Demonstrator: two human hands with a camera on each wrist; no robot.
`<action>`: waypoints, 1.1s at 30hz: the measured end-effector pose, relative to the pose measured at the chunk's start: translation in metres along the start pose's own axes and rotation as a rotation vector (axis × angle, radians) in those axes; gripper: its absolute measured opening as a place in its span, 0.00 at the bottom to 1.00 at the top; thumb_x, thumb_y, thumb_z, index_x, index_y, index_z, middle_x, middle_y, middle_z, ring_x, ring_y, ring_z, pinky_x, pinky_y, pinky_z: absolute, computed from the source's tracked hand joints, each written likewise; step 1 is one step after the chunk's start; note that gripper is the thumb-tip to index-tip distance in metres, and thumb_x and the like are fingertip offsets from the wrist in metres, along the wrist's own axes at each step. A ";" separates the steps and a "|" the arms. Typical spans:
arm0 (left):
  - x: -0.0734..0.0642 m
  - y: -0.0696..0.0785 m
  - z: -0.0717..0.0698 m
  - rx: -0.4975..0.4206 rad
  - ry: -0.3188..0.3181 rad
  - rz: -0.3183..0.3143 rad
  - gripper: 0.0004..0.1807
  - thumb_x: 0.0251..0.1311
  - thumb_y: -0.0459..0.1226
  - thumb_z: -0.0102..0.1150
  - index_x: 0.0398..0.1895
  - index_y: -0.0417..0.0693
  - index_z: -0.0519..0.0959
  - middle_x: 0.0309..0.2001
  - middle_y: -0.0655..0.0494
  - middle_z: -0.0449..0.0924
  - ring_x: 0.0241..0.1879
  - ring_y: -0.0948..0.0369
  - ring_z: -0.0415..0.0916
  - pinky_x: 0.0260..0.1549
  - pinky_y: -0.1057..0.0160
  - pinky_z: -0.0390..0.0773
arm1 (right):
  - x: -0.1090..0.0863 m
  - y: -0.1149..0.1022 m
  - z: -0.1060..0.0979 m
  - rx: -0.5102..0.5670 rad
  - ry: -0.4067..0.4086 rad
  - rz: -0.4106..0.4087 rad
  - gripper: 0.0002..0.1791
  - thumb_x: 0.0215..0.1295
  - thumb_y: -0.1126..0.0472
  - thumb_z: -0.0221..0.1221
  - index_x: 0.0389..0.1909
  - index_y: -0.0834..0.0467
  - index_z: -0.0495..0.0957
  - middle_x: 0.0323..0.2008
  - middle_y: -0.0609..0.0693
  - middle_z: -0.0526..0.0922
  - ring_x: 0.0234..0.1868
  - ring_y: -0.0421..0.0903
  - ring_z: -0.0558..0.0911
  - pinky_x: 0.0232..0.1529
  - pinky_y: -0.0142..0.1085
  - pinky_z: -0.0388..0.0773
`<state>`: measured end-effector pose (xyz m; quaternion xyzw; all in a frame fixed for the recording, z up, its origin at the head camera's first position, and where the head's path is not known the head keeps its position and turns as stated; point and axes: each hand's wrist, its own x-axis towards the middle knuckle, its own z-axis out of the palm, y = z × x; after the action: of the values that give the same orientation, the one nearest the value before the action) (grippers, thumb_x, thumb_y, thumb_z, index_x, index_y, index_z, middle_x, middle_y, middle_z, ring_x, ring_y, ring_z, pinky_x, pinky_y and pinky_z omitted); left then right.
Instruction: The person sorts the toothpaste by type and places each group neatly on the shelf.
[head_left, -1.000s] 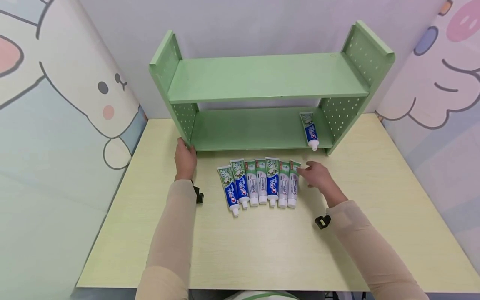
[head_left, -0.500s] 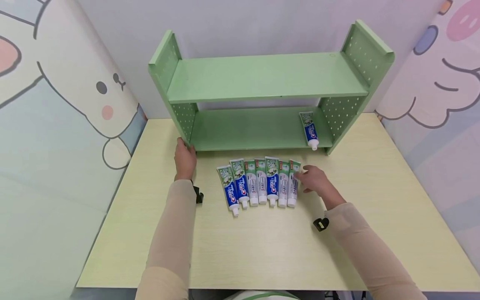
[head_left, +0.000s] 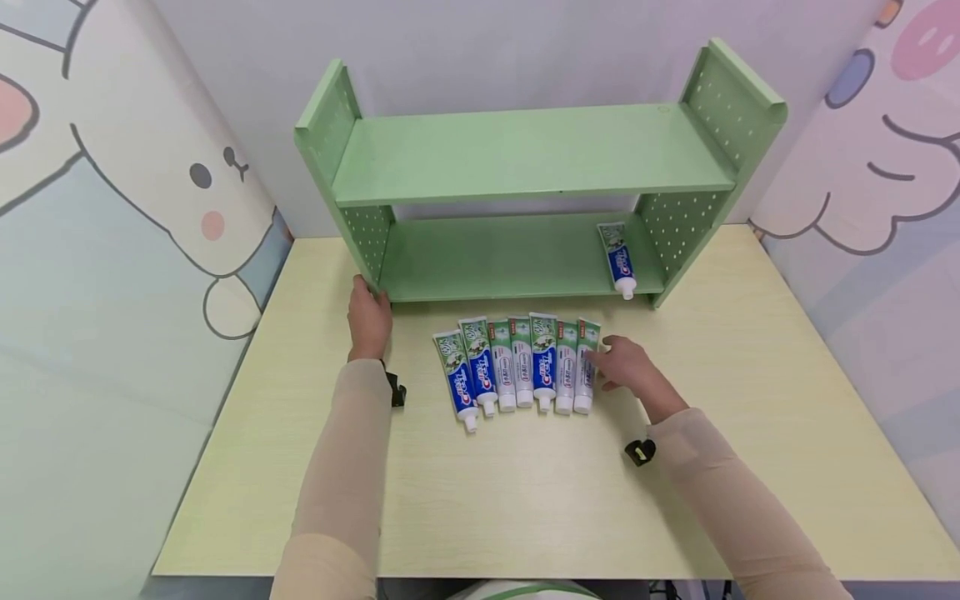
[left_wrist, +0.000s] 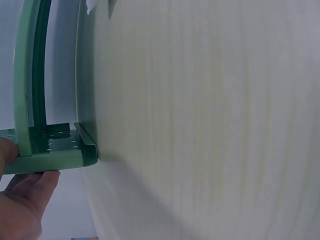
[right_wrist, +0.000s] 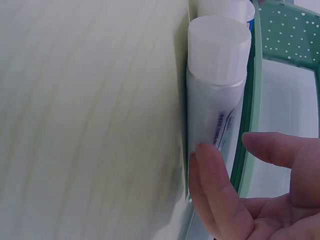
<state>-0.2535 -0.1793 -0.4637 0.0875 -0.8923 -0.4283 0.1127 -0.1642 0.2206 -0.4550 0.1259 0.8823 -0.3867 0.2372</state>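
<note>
My left hand (head_left: 369,323) grips the lower front of the left side panel of a green two-tier shelf (head_left: 525,154). In the left wrist view, the thumb and fingers lie on opposite faces of that panel (left_wrist: 52,161). Several toothpaste tubes lie side by side on the table, caps toward me. At the right end of this row is a white-and-green toothpaste tube (head_left: 584,379); the fingertips of my right hand (head_left: 628,368) touch its side. From the right wrist, the thumb (right_wrist: 270,147) stands apart from the fingers, near the tube's white cap (right_wrist: 219,52).
A blue-and-green toothpaste tube (head_left: 619,260) lies on the lower shelf near its right side panel, cap over the front edge. The pale wooden table (head_left: 480,508) reaches toward me, and cartoon-printed walls (head_left: 150,250) stand left and right.
My right hand has shifted slightly left and toward me along the rightmost toothpaste tube. The left hand keeps its grip on the shelf, and the tubes lie as before.
</note>
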 end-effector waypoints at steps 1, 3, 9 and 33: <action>0.000 0.000 0.000 0.001 0.000 -0.001 0.20 0.74 0.35 0.45 0.64 0.37 0.59 0.58 0.37 0.68 0.59 0.44 0.68 0.53 0.47 0.70 | 0.000 0.000 0.001 0.002 -0.003 0.001 0.38 0.72 0.55 0.53 0.70 0.75 0.49 0.41 0.67 0.79 0.29 0.52 0.83 0.31 0.39 0.81; 0.000 0.000 0.000 0.000 -0.002 -0.001 0.21 0.74 0.35 0.45 0.65 0.37 0.58 0.59 0.37 0.68 0.60 0.44 0.68 0.54 0.47 0.70 | 0.001 0.000 0.002 -0.009 -0.013 0.001 0.39 0.72 0.55 0.53 0.70 0.76 0.48 0.39 0.65 0.79 0.29 0.51 0.84 0.32 0.40 0.81; 0.000 0.000 0.000 -0.005 -0.006 0.006 0.21 0.74 0.35 0.45 0.65 0.36 0.58 0.59 0.36 0.68 0.60 0.43 0.68 0.54 0.46 0.70 | 0.000 0.000 0.007 -0.054 -0.023 0.010 0.41 0.71 0.53 0.55 0.70 0.75 0.49 0.38 0.63 0.79 0.28 0.50 0.83 0.33 0.41 0.80; -0.001 -0.001 0.000 0.012 0.005 0.012 0.21 0.74 0.35 0.44 0.65 0.36 0.58 0.58 0.35 0.68 0.59 0.42 0.68 0.53 0.46 0.70 | -0.004 0.002 0.017 -0.070 -0.098 -0.033 0.25 0.70 0.57 0.56 0.56 0.72 0.62 0.39 0.61 0.74 0.30 0.51 0.79 0.27 0.40 0.81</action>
<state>-0.2526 -0.1795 -0.4643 0.0837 -0.8952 -0.4218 0.1170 -0.1542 0.2092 -0.4641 0.0840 0.8845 -0.3651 0.2779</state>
